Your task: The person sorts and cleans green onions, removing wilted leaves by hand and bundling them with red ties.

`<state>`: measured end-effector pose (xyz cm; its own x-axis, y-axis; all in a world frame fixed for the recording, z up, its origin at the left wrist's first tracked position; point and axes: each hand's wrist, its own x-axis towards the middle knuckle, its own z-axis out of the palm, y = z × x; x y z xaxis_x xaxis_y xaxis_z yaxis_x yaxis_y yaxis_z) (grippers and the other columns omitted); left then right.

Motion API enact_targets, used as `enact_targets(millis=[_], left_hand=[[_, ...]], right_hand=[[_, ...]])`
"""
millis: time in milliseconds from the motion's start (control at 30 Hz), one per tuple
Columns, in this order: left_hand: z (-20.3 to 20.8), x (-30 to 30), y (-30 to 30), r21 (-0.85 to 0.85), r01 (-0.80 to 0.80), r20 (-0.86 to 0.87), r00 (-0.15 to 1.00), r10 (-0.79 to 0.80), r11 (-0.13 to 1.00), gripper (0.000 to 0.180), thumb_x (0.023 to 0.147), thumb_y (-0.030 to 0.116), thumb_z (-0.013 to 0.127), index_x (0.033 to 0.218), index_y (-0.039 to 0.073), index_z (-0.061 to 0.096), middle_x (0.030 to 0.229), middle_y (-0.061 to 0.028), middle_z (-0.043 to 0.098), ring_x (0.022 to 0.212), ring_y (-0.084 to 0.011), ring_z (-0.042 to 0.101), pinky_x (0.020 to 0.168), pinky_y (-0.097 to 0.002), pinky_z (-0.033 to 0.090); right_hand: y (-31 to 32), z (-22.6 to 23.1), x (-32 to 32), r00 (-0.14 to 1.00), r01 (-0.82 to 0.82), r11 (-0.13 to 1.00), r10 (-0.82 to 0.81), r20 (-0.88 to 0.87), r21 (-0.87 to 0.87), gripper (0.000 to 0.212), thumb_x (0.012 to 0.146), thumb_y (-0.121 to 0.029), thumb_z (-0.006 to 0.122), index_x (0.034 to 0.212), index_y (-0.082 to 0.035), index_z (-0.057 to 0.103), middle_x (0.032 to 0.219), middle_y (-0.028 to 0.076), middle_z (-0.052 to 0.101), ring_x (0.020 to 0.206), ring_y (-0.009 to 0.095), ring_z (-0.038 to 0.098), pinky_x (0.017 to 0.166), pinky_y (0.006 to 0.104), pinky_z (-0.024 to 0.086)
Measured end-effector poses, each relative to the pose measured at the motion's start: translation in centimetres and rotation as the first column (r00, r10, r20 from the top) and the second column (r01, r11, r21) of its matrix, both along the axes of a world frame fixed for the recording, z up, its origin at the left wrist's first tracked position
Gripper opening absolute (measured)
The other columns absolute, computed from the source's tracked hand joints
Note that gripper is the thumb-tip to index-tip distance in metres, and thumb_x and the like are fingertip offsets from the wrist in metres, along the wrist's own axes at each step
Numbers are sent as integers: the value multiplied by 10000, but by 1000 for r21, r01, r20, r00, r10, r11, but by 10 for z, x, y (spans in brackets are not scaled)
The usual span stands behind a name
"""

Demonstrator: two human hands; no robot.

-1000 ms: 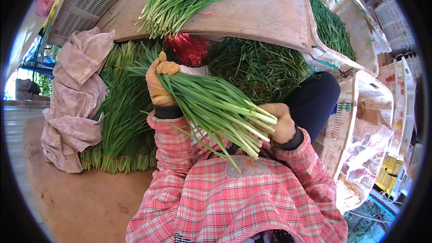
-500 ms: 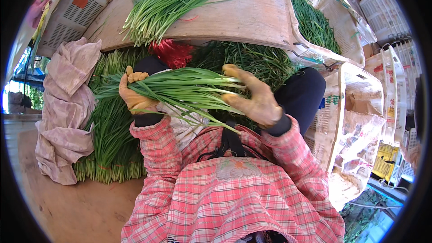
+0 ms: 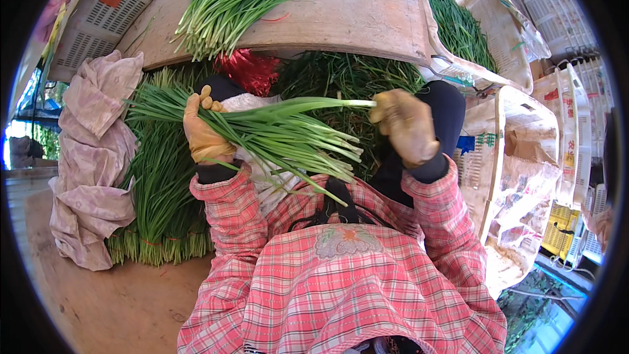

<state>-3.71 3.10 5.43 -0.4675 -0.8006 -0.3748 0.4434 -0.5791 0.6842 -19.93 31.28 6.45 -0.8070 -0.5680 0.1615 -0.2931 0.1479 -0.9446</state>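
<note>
My left hand (image 3: pixel 206 130), in a tan glove, is wrapped round a loose bunch of garlic chives (image 3: pixel 282 134) held across my lap. The leaf tips stick out to the left of that hand, and the pale stem ends fan out to the right. My right hand (image 3: pixel 407 128), also gloved and slightly blurred, is closed at the white end of a few stems (image 3: pixel 357 103). Those stems stretch straight from the bunch, apart from the lower ones. A bundle of red ties (image 3: pixel 249 72) lies just beyond the bunch, below the board's edge.
Ahead, a wooden board (image 3: pixel 354 23) carries a pile of chives (image 3: pixel 242 6). Tied chive bundles (image 3: pixel 157 203) lie at my left beside a crumpled pale cloth (image 3: pixel 98 157). Loose dark leaves (image 3: pixel 347 75) lie under the board. White plastic crates (image 3: pixel 495 177) stand at the right.
My right hand has moved right and closed on a few stem ends, drawing them straight out from the bunch. My left hand keeps its hold, shifted slightly.
</note>
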Motion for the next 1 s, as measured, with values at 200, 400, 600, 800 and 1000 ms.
enact_targets(millis=[200, 400, 600, 800, 1000], left_hand=[[-12, 11, -15, -52, -160, 29, 986, 162, 986, 236, 929, 215, 457, 1032, 21, 541, 696, 24, 483, 608, -122, 485, 569, -285, 443], [-10, 5, -7, -28, -169, -14, 986, 168, 985, 225, 920, 194, 459, 1025, 11, 540, 718, 12, 489, 652, -136, 503, 591, -289, 458], [-7, 10, -8, -1, -172, -90, 981, 171, 985, 239, 921, 237, 479, 965, 21, 571, 713, -5, 550, 632, -139, 514, 604, -269, 467], [-12, 6, -6, -9, -151, -61, 987, 150, 989, 241, 909, 235, 491, 951, 17, 582, 712, -9, 550, 650, -145, 513, 616, -269, 464], [-8, 8, -6, 41, -175, -121, 977, 178, 984, 220, 909, 208, 496, 982, 16, 573, 744, -10, 550, 665, -142, 513, 618, -257, 459]], right_hand=[[14, 12, 13, 958, -173, 978, 140, -251, -116, 38, 789, -52, 677, 806, -49, 643, 811, 85, 650, 749, 210, 607, 699, 306, 504], [-63, -9, 41, 819, -192, 972, 234, -525, 134, 289, 738, -165, 716, 981, -25, 645, 970, 145, 631, 835, 318, 599, 726, 394, 479], [-74, -22, 51, 960, -197, 952, 236, 149, -236, 103, 778, -28, 665, 828, 9, 582, 894, 112, 611, 789, 249, 592, 740, 299, 479], [-82, -22, 48, 924, -174, 985, 171, -342, 22, 160, 776, -27, 664, 931, -2, 632, 901, 112, 615, 804, 265, 587, 742, 302, 478], [-71, -8, 47, 783, -222, 912, 377, 495, -343, 124, 897, -35, 549, 982, 45, 591, 805, 32, 598, 744, 71, 529, 727, 207, 443]])
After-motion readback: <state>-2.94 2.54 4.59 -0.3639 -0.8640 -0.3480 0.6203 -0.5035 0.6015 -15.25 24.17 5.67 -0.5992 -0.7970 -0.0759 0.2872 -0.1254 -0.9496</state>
